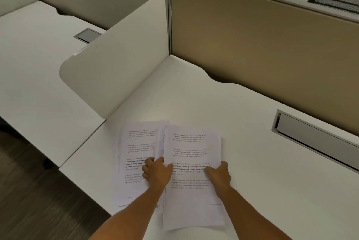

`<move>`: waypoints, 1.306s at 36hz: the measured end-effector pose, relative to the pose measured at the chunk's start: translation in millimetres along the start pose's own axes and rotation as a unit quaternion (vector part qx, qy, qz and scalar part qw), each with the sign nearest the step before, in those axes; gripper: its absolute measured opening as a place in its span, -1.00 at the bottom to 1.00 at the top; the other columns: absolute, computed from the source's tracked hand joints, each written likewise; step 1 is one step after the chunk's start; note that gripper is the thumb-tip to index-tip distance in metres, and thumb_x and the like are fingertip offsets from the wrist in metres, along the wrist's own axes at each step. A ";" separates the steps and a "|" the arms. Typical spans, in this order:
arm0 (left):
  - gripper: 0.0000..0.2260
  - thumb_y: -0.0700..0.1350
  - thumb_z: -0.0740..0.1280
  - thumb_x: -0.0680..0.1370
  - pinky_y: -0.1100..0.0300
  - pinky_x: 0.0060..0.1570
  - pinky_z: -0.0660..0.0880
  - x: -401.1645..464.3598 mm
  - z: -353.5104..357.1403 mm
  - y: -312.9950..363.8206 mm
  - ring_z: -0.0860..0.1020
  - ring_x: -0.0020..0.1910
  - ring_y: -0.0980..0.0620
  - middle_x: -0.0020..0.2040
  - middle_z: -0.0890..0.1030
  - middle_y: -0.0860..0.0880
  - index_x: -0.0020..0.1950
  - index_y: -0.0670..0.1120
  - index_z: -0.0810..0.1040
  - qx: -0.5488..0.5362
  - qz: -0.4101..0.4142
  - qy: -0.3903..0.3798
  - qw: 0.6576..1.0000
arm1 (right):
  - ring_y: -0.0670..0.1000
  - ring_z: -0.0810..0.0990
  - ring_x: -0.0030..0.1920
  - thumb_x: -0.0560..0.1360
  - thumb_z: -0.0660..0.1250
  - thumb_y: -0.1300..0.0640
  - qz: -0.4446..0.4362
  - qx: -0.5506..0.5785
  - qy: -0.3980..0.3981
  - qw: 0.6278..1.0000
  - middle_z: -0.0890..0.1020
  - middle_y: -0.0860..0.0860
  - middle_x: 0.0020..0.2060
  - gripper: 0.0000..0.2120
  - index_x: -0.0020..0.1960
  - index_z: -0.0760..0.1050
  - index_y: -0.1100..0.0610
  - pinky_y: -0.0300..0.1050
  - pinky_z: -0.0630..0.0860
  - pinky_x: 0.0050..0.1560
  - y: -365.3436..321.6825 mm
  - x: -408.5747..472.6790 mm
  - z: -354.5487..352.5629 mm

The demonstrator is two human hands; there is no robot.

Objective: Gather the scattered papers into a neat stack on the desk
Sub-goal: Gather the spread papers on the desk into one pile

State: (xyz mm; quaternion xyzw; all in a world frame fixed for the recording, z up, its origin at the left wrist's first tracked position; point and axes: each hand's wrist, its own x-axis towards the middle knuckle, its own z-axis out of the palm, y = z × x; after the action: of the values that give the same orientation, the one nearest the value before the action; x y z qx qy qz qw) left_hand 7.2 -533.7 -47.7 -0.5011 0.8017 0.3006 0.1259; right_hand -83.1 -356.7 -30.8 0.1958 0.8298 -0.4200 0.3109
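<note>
Several printed white papers lie overlapped on the white desk (252, 162) near its front left corner. A left group of papers (136, 146) reaches the desk's left edge. A right sheet (191, 197) lies on top, partly over the left ones. My left hand (156, 173) pinches the right sheet's left edge, which curls up off the desk. My right hand (218, 176) grips the same sheet at its right edge, thumb on the printed face. Both forearms come in from the bottom of the view.
A white rounded side divider (116, 61) stands left of the papers. A tan partition panel (262, 45) closes the back. A grey cable tray slot (314, 138) sits at the right rear. The desk's left edge drops to dark floor (38, 191).
</note>
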 end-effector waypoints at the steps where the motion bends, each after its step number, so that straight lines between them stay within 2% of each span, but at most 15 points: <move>1: -0.60 0.17 0.40 0.47 -0.06 0.30 0.31 0.0 0.5 0.3 0.31 0.30 -0.17 0.33 0.32 -0.13 0.22 0.00 0.55 -0.004 0.002 0.000 1.000 | 0.20 0.55 0.18 0.41 0.45 0.19 -0.003 0.003 0.000 1.000 0.58 0.15 0.16 -0.45 0.33 0.32 0.18 0.17 0.54 0.26 -0.2 0.5 0.6; 7: -0.65 0.06 0.43 0.49 0.00 0.18 0.52 -1.1 0.8 -1.3 0.44 0.17 -0.15 0.23 0.33 -0.15 0.16 -0.11 0.55 -0.040 0.054 0.023 0.997 | 0.19 0.57 0.14 0.39 0.46 0.24 -0.008 0.046 -0.018 0.999 0.50 0.19 0.22 -0.36 0.39 0.28 0.21 0.10 0.61 0.14 -1.0 2.8 1.4; 9: -0.68 0.01 0.45 0.49 0.01 0.13 0.59 -0.5 1.3 -2.2 0.51 0.09 -0.13 0.25 0.31 -0.15 0.12 -0.16 0.55 -0.076 0.072 0.012 0.994 | 0.14 0.57 0.07 0.40 0.47 0.26 -0.011 0.067 -0.022 0.997 0.52 0.15 0.18 -0.36 0.39 0.27 0.21 -0.01 0.61 -0.02 -0.8 3.1 1.4; 12: -0.66 -0.03 0.45 0.50 0.12 0.09 0.60 0.1 2.7 -2.8 0.55 0.00 -0.06 0.32 0.27 -0.15 0.18 -0.16 0.52 -0.114 0.084 -0.019 0.990 | 0.00 0.55 -0.09 0.42 0.47 0.31 -0.011 0.101 -0.028 0.994 0.56 0.06 0.03 -0.39 0.38 0.26 0.20 -0.21 0.51 -0.22 -1.7 1.9 1.2; 15: -0.61 -0.07 0.43 0.51 0.19 0.03 0.57 0.7 4.4 -2.0 0.57 0.06 -0.07 0.30 0.34 -0.14 0.28 -0.14 0.44 -0.120 0.094 -0.043 0.987 | 0.00 0.56 -0.09 0.43 0.47 0.32 -0.004 0.111 -0.034 0.993 0.53 -0.02 -0.07 -0.40 0.37 0.27 0.19 -0.15 0.54 -0.15 -2.4 1.9 0.8; 19: -0.59 -0.20 0.42 0.51 0.04 0.02 0.64 1.4 5.6 0.8 0.60 0.04 -0.07 0.19 0.52 -0.12 0.23 -0.09 0.27 -0.172 0.089 -0.061 0.979 | 0.11 0.61 0.05 0.42 0.46 0.28 0.000 0.091 -0.032 0.995 0.61 0.11 0.09 -0.46 0.34 0.36 0.25 -0.05 0.60 0.03 -1.7 5.1 2.6; 22: -0.49 -0.25 0.43 0.50 0.03 -0.01 0.66 1.5 5.0 2.8 0.63 -0.04 -0.07 0.16 0.54 -0.13 0.13 0.01 0.09 -0.197 0.083 -0.069 0.974 | 0.14 0.65 0.07 0.41 0.43 0.27 -0.002 0.076 -0.041 0.996 0.66 0.14 0.09 -0.55 0.28 0.49 0.24 -0.01 0.63 0.07 0.3 8.2 5.5; 25: -0.36 -0.24 0.47 0.47 0.06 0.05 0.62 2.5 3.7 3.6 0.59 -0.04 -0.04 0.11 0.49 -0.06 0.22 0.06 0.03 -0.229 0.067 -0.073 0.968 | 0.14 0.67 0.04 0.40 0.43 0.27 -0.012 0.071 -0.046 0.996 0.69 0.12 0.06 -0.57 0.26 0.53 0.22 0.04 0.65 0.09 1.2 9.4 6.4; 28: -0.33 -0.19 0.51 0.44 0.05 0.09 0.58 7.2 1.9 1.4 0.57 0.02 -0.05 0.12 0.50 -0.05 0.36 -0.04 0.14 -0.256 0.050 -0.083 0.962 | 0.15 0.67 0.04 0.40 0.45 0.29 -0.013 0.091 -0.049 0.995 0.68 0.14 0.06 -0.56 0.27 0.51 0.24 0.04 0.65 0.08 1.0 11.1 5.7; 32: -0.54 -0.19 0.53 0.42 0.15 0.01 0.56 10.7 0.2 -3.8 0.59 0.01 -0.02 0.16 0.63 -0.12 0.26 -0.16 0.48 -0.268 0.060 -0.116 0.954 | 0.17 0.67 0.05 0.42 0.48 0.29 -0.005 0.127 -0.076 0.989 0.69 0.15 0.06 -0.58 0.26 0.53 0.23 0.10 0.64 0.14 0.4 10.8 5.5; 35: -0.55 -0.24 0.51 0.43 0.17 0.08 0.49 7.9 -0.4 -4.2 0.54 0.06 0.02 0.17 0.59 -0.02 0.28 -0.18 0.47 -0.287 0.061 -0.140 0.946 | 0.13 0.68 0.00 0.43 0.43 0.28 -0.018 0.106 -0.063 0.992 0.71 0.09 0.00 -0.64 0.23 0.58 0.20 -0.01 0.64 0.03 3.5 8.9 3.7; 37: -0.48 -0.25 0.51 0.43 0.20 0.11 0.40 4.8 -2.0 -3.6 0.47 0.12 0.06 0.11 0.51 0.08 0.32 -0.11 0.40 -0.303 0.052 -0.151 0.939 | 0.13 0.68 -0.01 0.43 0.41 0.29 -0.020 0.106 -0.056 0.993 0.71 0.09 -0.02 -0.65 0.21 0.59 0.19 0.04 0.65 0.07 5.8 7.6 2.1; 38: -0.50 -0.26 0.51 0.43 0.20 0.10 0.41 3.7 -2.4 -4.1 0.48 0.11 0.05 0.10 0.53 0.07 0.30 -0.09 0.40 -0.311 0.049 -0.157 0.936 | 0.15 0.69 0.00 0.43 0.41 0.31 -0.020 0.112 -0.061 0.992 0.71 0.10 -0.01 -0.65 0.22 0.60 0.20 0.09 0.65 0.11 6.5 6.6 1.2; 42: -0.57 -0.32 0.50 0.41 0.30 -0.13 0.54 0.3 -5.7 -10.8 0.63 -0.03 0.05 0.12 0.66 -0.10 0.24 -0.16 0.53 -0.330 0.048 -0.158 0.929 | 0.23 0.69 0.06 0.45 0.42 0.38 -0.019 0.159 -0.103 0.982 0.73 0.15 0.02 -0.68 0.18 0.62 0.19 0.24 0.60 0.20 7.4 0.1 -4.4; 47: -0.58 -0.32 0.51 0.39 0.43 -0.25 0.54 -6.3 -21.4 -20.0 0.63 -0.09 0.20 0.01 0.69 0.02 0.22 -0.10 0.58 -0.359 0.053 -0.160 0.918 | 0.16 0.75 -0.05 0.43 0.45 0.38 -0.039 0.182 -0.119 0.975 0.78 0.07 -0.11 -0.75 0.06 0.67 0.14 0.11 0.68 0.04 3.4 -8.5 -13.9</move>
State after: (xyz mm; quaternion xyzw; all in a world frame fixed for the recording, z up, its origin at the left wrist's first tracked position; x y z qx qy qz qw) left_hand 29.9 -548.5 -34.7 -0.4149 0.6344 0.6505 0.0483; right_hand -79.8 -343.9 -20.7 0.1655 0.7030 -0.5963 0.3503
